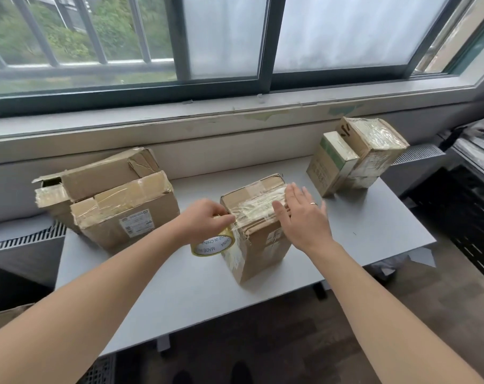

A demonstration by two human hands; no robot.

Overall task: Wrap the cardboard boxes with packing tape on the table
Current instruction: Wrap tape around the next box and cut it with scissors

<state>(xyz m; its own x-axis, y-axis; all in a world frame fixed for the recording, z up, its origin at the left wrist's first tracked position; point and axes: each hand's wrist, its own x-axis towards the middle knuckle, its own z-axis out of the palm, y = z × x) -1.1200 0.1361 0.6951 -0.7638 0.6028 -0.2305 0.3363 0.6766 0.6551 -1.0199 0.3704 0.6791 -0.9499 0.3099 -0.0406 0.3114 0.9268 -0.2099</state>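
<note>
A tall cardboard box [259,248] stands upright in the middle of the grey table [373,234], its top covered with clear tape. My left hand [205,220] grips a roll of packing tape [213,243] against the box's upper left edge, and a strip of tape runs from the roll onto the top. My right hand [304,217] lies flat with fingers spread on the taped top, a ring on one finger.
Two larger worn boxes [119,200] sit stacked at the table's left. Two taped boxes [357,156] stand at the back right. A window sill and wall run behind the table. A dark grille stands at the right, and floor lies below the front edge.
</note>
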